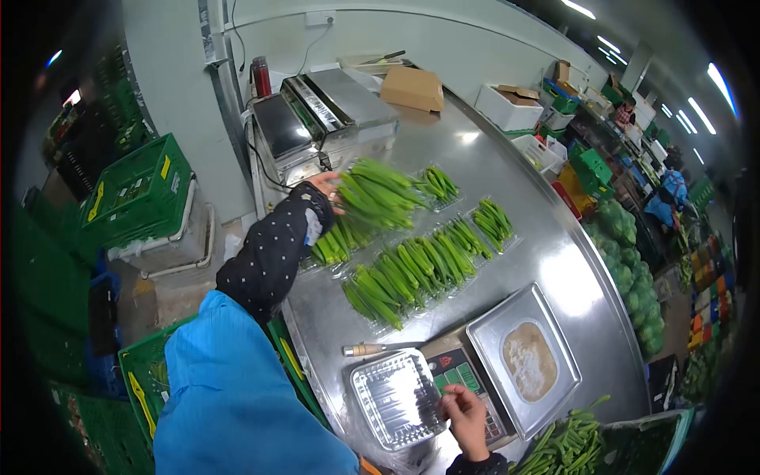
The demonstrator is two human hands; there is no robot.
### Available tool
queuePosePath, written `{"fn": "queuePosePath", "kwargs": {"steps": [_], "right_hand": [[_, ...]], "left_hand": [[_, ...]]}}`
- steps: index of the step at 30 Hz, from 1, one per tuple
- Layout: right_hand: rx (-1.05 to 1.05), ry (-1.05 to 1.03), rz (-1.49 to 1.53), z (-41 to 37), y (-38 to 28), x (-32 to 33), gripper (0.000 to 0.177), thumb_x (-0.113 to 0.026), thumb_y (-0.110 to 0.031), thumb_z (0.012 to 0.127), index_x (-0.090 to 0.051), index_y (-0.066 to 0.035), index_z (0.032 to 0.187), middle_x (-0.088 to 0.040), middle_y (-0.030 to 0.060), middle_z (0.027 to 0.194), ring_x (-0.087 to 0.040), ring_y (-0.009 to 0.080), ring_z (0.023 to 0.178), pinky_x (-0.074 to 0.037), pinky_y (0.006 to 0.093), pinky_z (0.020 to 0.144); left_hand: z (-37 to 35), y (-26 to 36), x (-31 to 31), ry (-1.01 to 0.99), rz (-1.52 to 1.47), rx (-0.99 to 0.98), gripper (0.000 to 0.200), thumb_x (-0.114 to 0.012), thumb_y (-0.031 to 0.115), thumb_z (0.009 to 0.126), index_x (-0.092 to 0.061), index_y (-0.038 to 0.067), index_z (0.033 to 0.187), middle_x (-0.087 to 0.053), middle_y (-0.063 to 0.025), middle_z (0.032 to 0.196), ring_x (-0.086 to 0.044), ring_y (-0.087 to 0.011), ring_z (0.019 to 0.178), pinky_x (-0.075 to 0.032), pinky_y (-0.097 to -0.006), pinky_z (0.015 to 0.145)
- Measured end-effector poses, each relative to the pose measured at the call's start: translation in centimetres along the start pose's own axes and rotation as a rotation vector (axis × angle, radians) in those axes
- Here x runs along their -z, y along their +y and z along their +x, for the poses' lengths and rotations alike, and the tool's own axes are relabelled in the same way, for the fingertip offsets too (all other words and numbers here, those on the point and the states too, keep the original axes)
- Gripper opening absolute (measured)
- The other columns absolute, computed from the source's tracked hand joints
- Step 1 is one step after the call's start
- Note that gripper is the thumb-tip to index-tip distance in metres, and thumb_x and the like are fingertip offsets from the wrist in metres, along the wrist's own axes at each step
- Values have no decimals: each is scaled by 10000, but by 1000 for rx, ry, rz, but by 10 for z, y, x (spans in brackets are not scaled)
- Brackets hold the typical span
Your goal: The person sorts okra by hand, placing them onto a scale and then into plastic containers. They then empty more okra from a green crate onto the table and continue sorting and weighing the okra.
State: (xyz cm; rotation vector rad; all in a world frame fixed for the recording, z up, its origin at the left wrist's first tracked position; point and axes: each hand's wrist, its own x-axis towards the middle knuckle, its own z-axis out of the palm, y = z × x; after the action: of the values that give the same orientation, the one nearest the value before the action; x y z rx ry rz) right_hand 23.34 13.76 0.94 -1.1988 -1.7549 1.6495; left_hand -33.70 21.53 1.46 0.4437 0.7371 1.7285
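My left hand [324,190] grips the left end of a pack of okra [378,194], which is slightly blurred and held above other okra packs. Below it lies a row of okra packs in clear plastic [412,273], with smaller packs [495,222] at the right end. My right hand [465,419] is closed, thumb and fingertips pinched at the right edge of a clear plastic tray [396,396]. Beside that tray stands a weighing scale [529,360] with a green-keyed panel. A wooden-handled knife [368,348] rests just above the tray.
A steel wrapping machine [324,115] and a cardboard box [412,89] stand at the table's back. Loose okra [566,447] fills a crate at lower right. Green crates [138,190] are stacked to the left. Bagged round green vegetables [629,277] and co-workers are beyond the right edge.
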Motion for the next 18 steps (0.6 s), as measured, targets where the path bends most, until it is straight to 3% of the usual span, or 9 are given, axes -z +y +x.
{"fn": "queuePosePath", "kwargs": {"steps": [2, 3, 5, 6, 8, 9, 11, 13, 18], "right_hand": [[-96, -14, 68, -15, -36, -15, 156, -572, -79, 891, -582, 5, 1022, -629, 32, 782, -540, 57, 630, -431, 197, 574], [-165, -22, 34, -20, -35, -16, 171, -583, -64, 854, -591, -10, 1017, -602, 17, 796, -544, 94, 671, -454, 240, 645], [-48, -11, -272, -28, -48, -16, 217, -634, -106, 834, -605, -38, 1038, -646, 128, 849, -613, 225, 736, -470, 311, 657], [-58, -7, -265, -30, -50, -16, 217, -634, -106, 834, -605, -38, 1038, -646, 128, 849, -613, 225, 736, -470, 311, 657], [203, 2, -433, -37, -54, -17, 246, -637, -81, 785, -617, -65, 1029, -629, 126, 898, -589, 283, 840, -460, 351, 736], [190, 5, -429, -40, -60, -17, 246, -637, -81, 785, -617, -65, 1029, -629, 126, 898, -589, 283, 840, -460, 351, 736], [437, -193, -705, -46, -72, -15, 311, -641, -88, 721, -623, -87, 1032, -593, 118, 998, -528, 334, 947, -424, 397, 820], [328, -301, -812, -62, -58, -16, 391, -651, -113, 671, -614, -83, 1059, -545, 118, 1094, -485, 342, 1013, -401, 419, 865], [564, -399, -957, -75, -11, -10, 459, -569, -64, 699, -578, -55, 1158, -528, 125, 1140, -482, 330, 1046, -415, 403, 892]], "left_hand": [[20, 7, 49, 69, 165, -115, 473, -598, 3, 801, -434, 38, 1243, -610, -193, 934, -624, -330, 745, -526, -613, 606], [21, 0, 36, 413, 523, -212, 338, -510, 46, 881, -510, 68, 1218, -602, -96, 793, -589, -236, 628, -547, -478, 570], [31, 11, 72, 345, 629, -205, 312, -503, 46, 882, -551, 64, 1190, -596, -85, 748, -584, -206, 577, -522, -405, 509], [40, 15, 93, 343, 634, -192, 312, -503, 46, 882, -551, 64, 1190, -596, -85, 748, -584, -206, 577, -522, -405, 509], [57, 17, 134, 246, 1104, -224, 355, -525, 64, 874, -529, 61, 1229, -596, -79, 759, -588, -193, 589, -508, -363, 534], [64, 16, 151, 208, 1259, -235, 371, -533, 70, 872, -521, 61, 1243, -597, -77, 763, -589, -189, 593, -503, -348, 542], [66, 15, 156, 107, 1147, -199, 389, -571, 126, 857, -532, 50, 1236, -597, -64, 769, -590, -175, 613, -496, -317, 584], [65, 11, 156, 95, 1122, -153, 409, -610, 186, 842, -551, 37, 1218, -600, -53, 781, -593, -162, 650, -488, -291, 630], [70, 20, 157, 293, 1606, -264, 549, -683, 120, 713, -539, 97, 1242, -622, -127, 985, -599, -217, 890, -465, -324, 799]]}}
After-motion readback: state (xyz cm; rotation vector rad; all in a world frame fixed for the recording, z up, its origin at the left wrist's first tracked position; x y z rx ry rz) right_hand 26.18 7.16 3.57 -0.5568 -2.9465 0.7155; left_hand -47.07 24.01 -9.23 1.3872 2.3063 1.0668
